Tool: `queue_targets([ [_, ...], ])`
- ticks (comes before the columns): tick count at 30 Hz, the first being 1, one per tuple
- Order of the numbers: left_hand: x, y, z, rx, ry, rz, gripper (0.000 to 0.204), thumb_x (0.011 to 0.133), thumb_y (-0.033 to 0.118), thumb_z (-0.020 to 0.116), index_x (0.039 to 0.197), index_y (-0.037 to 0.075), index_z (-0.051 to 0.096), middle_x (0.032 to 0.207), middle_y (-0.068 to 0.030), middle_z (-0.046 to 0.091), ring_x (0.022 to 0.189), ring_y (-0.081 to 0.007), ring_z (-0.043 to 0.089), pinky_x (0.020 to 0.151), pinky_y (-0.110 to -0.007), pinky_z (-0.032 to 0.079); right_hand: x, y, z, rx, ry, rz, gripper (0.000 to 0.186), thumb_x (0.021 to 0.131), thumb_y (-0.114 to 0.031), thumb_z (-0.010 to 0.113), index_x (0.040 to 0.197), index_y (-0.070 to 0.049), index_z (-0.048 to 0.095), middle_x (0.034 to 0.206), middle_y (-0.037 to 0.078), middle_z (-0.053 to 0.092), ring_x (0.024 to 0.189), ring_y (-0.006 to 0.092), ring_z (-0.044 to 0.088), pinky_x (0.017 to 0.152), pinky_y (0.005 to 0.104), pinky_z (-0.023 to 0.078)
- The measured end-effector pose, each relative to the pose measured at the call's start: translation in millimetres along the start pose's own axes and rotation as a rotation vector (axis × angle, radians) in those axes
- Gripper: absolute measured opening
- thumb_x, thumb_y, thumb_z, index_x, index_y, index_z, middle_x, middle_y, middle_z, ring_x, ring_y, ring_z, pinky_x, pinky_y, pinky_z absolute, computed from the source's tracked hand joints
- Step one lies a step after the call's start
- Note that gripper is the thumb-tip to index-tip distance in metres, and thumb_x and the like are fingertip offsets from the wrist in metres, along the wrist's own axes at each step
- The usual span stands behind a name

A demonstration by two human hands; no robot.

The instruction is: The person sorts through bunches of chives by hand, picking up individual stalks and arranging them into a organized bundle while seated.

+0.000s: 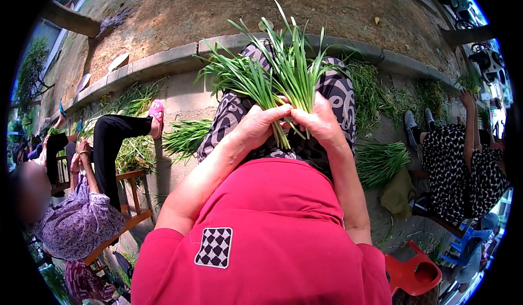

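Note:
Above my lap, my two hands meet, each closed around a bunch of long flat green leaves with pale stems, which look like garlic chives. My left hand (257,126) grips the left bunch of garlic chives (239,75), whose leaves fan up and to the left. In my right hand (320,123) is the right bunch of garlic chives (294,68), leaves pointing away from me. The thumbs almost touch where the stems come together, and pale stem ends poke out below the fingers. Some fingertips are hidden behind the stems.
A heap of chives (188,136) lies left of my knees; another heap (382,164) lies on the right beside an olive cloth bag (399,195). Loose leaves litter the ground along a stone curb (163,60). Seated people flank me, and a red plastic chair (417,272) stands at lower right.

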State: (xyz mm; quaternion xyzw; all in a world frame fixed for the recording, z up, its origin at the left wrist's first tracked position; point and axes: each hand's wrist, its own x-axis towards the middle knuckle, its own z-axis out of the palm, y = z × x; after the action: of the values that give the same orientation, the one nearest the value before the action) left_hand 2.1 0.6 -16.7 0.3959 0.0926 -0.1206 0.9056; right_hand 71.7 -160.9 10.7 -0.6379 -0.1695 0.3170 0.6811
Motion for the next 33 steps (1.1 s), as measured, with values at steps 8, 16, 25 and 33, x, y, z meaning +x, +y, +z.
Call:
queue_targets([
  [8, -4, 8, 4, 0.075, 0.040, -0.072, 0.025, 0.089, 0.014, 0.063, 0.112, 0.005, 0.060, 0.104, -0.0032, 0.065, 0.089, -0.0128, 0.063, 0.072, -0.028, 0.050, 5, 6, -10, -0.291, 0.029, -0.148, 0.036, 0.080, -0.009, 0.067, 0.111, 0.002, 0.053, 0.097, 0.008, 0.061, 0.091, 0.0152, 0.058, 0.085, 0.0307, 0.047],
  [16, -4, 10, 2, -0.081, 0.114, -0.087, 0.027, 0.085, 0.003, 0.062, 0.112, 0.005, 0.059, 0.110, -0.0077, 0.064, 0.086, -0.0143, 0.063, 0.076, -0.031, 0.053, -31, -42, -115, -0.010, 0.688, -0.093, 0.026, 0.083, -0.011, 0.069, 0.103, -0.002, 0.056, 0.083, 0.007, 0.059, 0.056, 0.0095, 0.051, 0.047, 0.0203, 0.043],
  [25, -3, 6, -4, -0.148, 0.135, -0.107, 0.031, 0.087, 0.010, 0.066, 0.116, 0.006, 0.056, 0.106, -0.0061, 0.062, 0.073, -0.0101, 0.056, 0.065, -0.027, 0.049, -81, 34, -171, 1.456, 0.537, -0.264, 0.030, 0.092, -0.008, 0.057, 0.116, 0.007, 0.046, 0.082, 0.008, 0.058, 0.066, 0.0141, 0.055, 0.053, 0.0257, 0.051],
  [33, -3, 5, -5, -0.193, 0.099, -0.098, 0.035, 0.090, 0.028, 0.066, 0.119, 0.009, 0.058, 0.104, -0.0024, 0.062, 0.074, -0.0092, 0.053, 0.065, -0.027, 0.045, -49, 25, -85, 1.275, 0.104, 0.034, 0.030, 0.093, -0.014, 0.060, 0.117, 0.001, 0.051, 0.079, 0.005, 0.053, 0.061, 0.0111, 0.049, 0.049, 0.0238, 0.044],
])
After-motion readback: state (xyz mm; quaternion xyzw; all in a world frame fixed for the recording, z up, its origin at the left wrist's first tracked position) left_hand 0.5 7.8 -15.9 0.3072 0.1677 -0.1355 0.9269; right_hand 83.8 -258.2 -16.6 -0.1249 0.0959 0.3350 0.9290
